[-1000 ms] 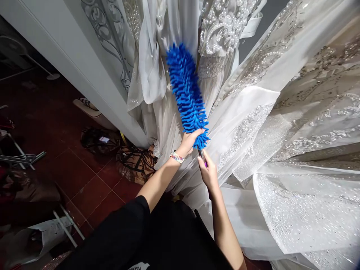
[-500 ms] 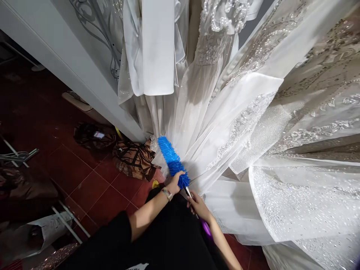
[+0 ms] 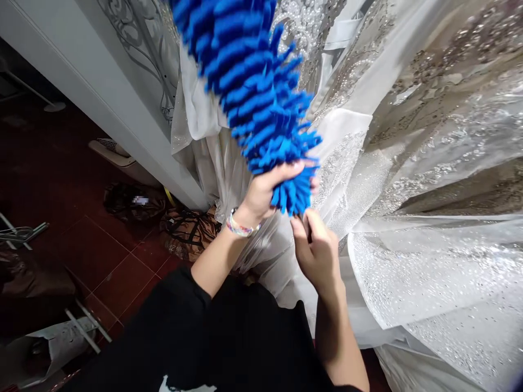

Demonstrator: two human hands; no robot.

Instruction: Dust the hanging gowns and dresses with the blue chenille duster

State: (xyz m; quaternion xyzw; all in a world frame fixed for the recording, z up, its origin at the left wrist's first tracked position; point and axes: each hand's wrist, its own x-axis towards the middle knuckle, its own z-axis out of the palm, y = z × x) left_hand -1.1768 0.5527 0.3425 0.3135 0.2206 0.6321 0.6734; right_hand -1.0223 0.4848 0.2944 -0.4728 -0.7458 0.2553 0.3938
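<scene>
A blue fluffy duster [image 3: 253, 92] rises in front of me, its head tilted up and to the left, close to the camera. My left hand [image 3: 265, 190] wraps round the lower end of the fluffy head, with some fingers hidden behind the strands. Just below, my right hand [image 3: 316, 245] is closed on the duster's shaft, most of which the hand hides. White beaded and sequined dresses [image 3: 347, 158] hang behind the duster and to its right; the duster covers part of them.
A white post [image 3: 122, 114] slants down on the left beside scrolled metalwork [image 3: 143, 54]. Brown bags [image 3: 190, 231] lie on the red tiled floor [image 3: 110, 261]. White metal bars [image 3: 84, 326] stick out at lower left. Sparkly skirts [image 3: 441, 283] spread at right.
Both hands have lifted the duster from low by the dresses' hems up towards the camera. The left hand still grips the fluffy head's lower end and the right hand the shaft.
</scene>
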